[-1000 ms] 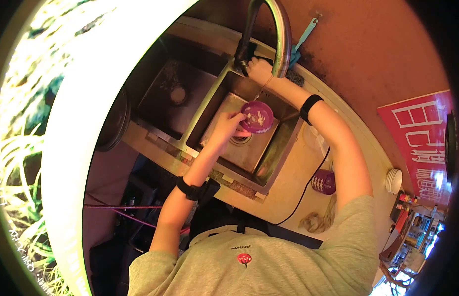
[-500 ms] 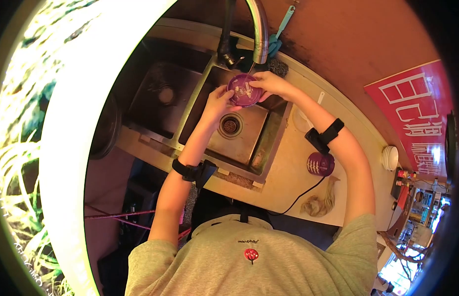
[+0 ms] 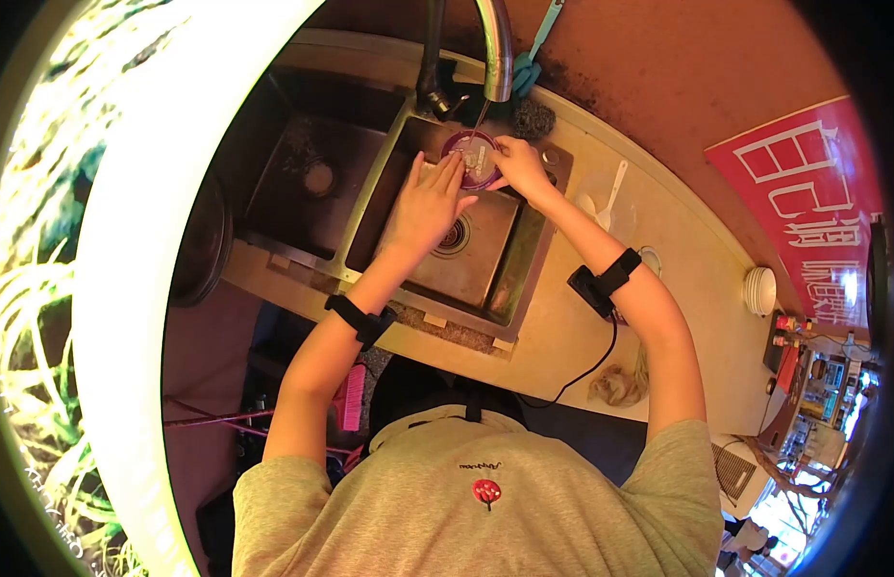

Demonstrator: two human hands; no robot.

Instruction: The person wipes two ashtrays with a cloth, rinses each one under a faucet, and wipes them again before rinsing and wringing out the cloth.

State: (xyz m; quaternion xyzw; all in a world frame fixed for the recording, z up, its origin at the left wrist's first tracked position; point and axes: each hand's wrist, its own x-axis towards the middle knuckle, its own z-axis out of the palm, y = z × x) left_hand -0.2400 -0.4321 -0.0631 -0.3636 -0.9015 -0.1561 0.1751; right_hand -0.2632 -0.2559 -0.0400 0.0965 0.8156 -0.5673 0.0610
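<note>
The person holds a purple bowl (image 3: 473, 159) under the tap (image 3: 495, 58), over the far end of the right basin (image 3: 485, 279), at about 12 o'clock from the drain (image 3: 454, 236). A thin stream of water falls from the spout into the bowl.

The right hand (image 3: 520, 168) grips the bowl's rim at its 3 o'clock side, fingers closed on the edge. The left hand (image 3: 423, 207) lies at the bowl's 8 o'clock, fingers together and fairly straight, their tips on or inside the bowl; whether they press the inner surface cannot be told from here.

To do this rinse well, the person would likely keep the right hand's pinch firm (a wet bowl slips easily) and tilt the bowl slightly so water runs out toward the drain rather than over the counter (image 3: 572, 337). The left fingertips would do best sweeping round the inside in small circles, with the right hand turning the bowl so every part passes under the stream. Keeping the bowl low in the basin should cut down on splashing.

A scourer (image 3: 533, 117) sits at 1 o'clock from the bowl, on the sink's back edge. A white spoon (image 3: 610, 192) lies on the counter at 4 o'clock from it. The left basin (image 3: 308, 178) holds nothing the hands touch.
</note>
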